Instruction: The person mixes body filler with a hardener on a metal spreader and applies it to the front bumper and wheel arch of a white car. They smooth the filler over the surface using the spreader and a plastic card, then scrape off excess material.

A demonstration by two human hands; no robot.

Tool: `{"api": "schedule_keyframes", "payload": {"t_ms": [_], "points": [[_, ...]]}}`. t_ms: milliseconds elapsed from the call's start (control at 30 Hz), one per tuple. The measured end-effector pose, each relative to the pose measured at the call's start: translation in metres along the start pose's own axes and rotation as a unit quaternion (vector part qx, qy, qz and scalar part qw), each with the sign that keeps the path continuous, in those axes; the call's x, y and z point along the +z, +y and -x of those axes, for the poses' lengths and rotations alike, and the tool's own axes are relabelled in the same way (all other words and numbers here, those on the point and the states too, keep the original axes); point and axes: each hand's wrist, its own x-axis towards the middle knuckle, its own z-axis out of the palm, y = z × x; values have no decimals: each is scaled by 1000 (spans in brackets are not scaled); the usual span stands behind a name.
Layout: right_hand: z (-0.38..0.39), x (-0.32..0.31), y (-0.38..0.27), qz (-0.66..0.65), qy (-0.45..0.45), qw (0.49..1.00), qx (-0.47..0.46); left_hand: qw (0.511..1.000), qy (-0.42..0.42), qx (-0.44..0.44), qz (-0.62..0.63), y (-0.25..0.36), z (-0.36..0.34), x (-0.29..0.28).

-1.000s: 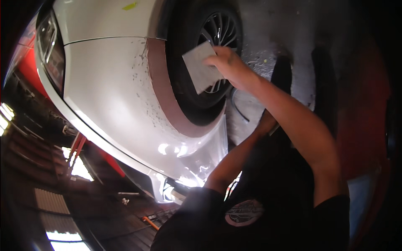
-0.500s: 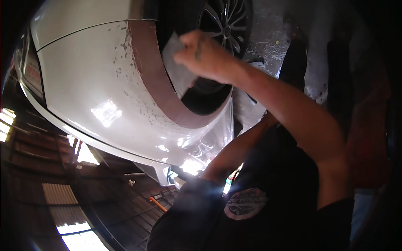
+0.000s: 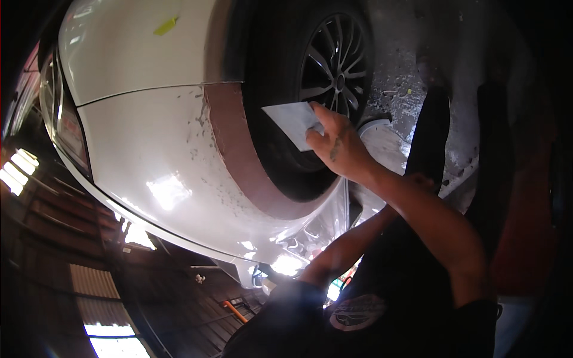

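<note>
My right hand is closed on a flat, stiff-looking grey square sheet, fingers and thumb at its right side. The sheet is raised in front of the dark tyre and spoked wheel, beside a brownish band along the white car's wheel arch. Small chipped patches speckle the white panel next to that band. My left hand rests by my dark-clad leg, mostly hidden behind my right forearm; its fingers are unclear.
The tail light is at the left rim and a yellow-green tape piece is on the upper panel. Crumpled clear sheeting hangs below the arch. The speckled floor and a red surface lie to the right.
My right hand and the sheet went up-left to the wheel arch, then came back down and right, now tilted differently. My view has shifted, and the car sits slightly lower in it.
</note>
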Motion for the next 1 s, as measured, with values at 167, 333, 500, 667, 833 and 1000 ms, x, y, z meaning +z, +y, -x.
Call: {"api": "schedule_keyframes", "payload": {"t_ms": [167, 333, 500, 667, 833, 1000], "points": [[-18, 13, 3, 9, 79, 989, -129, 990, -11, 84, 114, -29, -1, -7], [-28, 20, 3, -5, 26, 994, -103, 997, 43, 27, -57, -17, -2, -13], [-41, 22, -3, 32, 26, 980, -194, 979, 22, 39, 197, -41, -6, -11], [-30, 17, 5, 58, -33, 989, -131, 999, 29, 34, 11, 4, 9, -7], [-36, 31, 1, 78, -9, 973, -219, 983, 49, 138, -111, -11, 1, -6], [-13, 25, -16, 11, -70, 993, -92, 988, 20, -8, -150, 15, 2, -10]]}}
